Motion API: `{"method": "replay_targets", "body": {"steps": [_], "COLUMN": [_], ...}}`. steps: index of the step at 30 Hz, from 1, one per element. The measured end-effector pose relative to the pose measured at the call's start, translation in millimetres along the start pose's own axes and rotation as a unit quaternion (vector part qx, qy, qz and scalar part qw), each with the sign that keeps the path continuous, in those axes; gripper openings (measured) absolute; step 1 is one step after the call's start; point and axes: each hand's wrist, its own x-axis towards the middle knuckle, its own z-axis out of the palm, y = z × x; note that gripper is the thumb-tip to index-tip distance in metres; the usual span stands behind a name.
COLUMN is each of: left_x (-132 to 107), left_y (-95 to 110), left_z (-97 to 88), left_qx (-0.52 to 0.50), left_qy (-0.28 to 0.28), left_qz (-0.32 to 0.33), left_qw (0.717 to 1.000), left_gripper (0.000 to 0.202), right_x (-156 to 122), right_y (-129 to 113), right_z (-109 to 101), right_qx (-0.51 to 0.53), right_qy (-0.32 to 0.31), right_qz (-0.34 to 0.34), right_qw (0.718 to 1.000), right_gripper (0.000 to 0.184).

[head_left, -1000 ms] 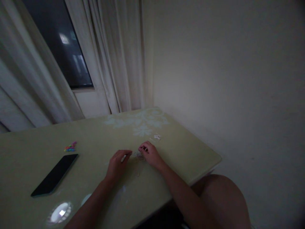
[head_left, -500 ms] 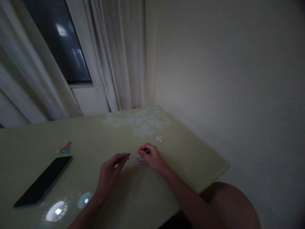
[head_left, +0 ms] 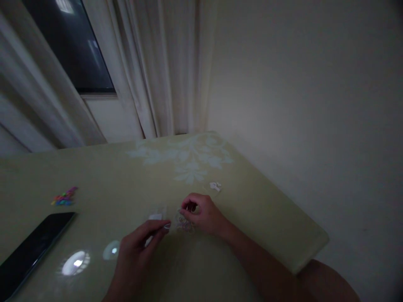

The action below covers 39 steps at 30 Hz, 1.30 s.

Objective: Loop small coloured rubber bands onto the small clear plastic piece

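Note:
My left hand (head_left: 138, 247) is closed in a pinch, with a small pale loop (head_left: 167, 226) between thumb and forefinger. My right hand (head_left: 201, 214) is also pinched, its fingertips at the upper edge of a little pile of thin, pale and pinkish loops (head_left: 185, 225). Whatever sits between the right fingertips is too small and dim to name. Part of the pile is covered by the right hand. Just behind the left fingers lies a clear packet (head_left: 160, 210) with a white patch, partly hidden by that hand.
A small white cut-out piece (head_left: 215, 186) lies beyond my right hand. On the left are a heap of bright coloured little pieces (head_left: 65, 196) and a dark phone or tablet (head_left: 34, 251). The table (head_left: 252, 201) meets a wall at the right; curtains (head_left: 176, 75) hang behind it.
The view has shifted, so the things on the table sit differently in frame. My left hand has drawn back nearer to me, uncovering the clear packet; my right fingers have come down closer to the pile.

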Motion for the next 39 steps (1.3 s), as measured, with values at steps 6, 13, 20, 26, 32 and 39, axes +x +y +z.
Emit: {"method": "replay_targets", "body": {"steps": [6,13,20,26,32,39], "left_x": [-3.0,-4.1,-8.1,-6.5,-7.7,-7.0], "left_y": [-2.4,-3.5,-5.2,-6.0,-7.1,0.4], "left_z": [-4.3,-5.9,-6.2,-7.6,-9.1,-7.9], "left_qx": [0.041,0.045,0.039,0.046,0.059,0.044], "left_qy": [-0.010,-0.010,-0.010,-0.035,-0.063,-0.052], "left_qz": [0.096,0.092,0.084,0.131,0.166,0.134], "left_qw": [0.995,0.995,0.996,0.990,0.982,0.989], "left_gripper": [0.021,0.023,0.018,0.026,0.030,0.022], "right_x": [-8.7,-13.9,-20.1,-22.6,-24.2,-25.3], "right_y": [-11.0,-21.1,-27.7,-27.0,-25.5,-29.2], "right_z": [1.4,2.6,6.6,8.8,11.3,7.3], "right_qx": [0.036,0.115,0.167,0.188,0.301,0.265], "right_qy": [-0.010,-0.043,-0.099,-0.122,-0.168,-0.164], "right_qz": [0.001,0.073,0.126,0.147,0.189,0.184], "right_qw": [0.999,0.990,0.973,0.963,0.920,0.932], "right_gripper": [0.010,0.017,0.020,0.017,0.033,0.028]}}
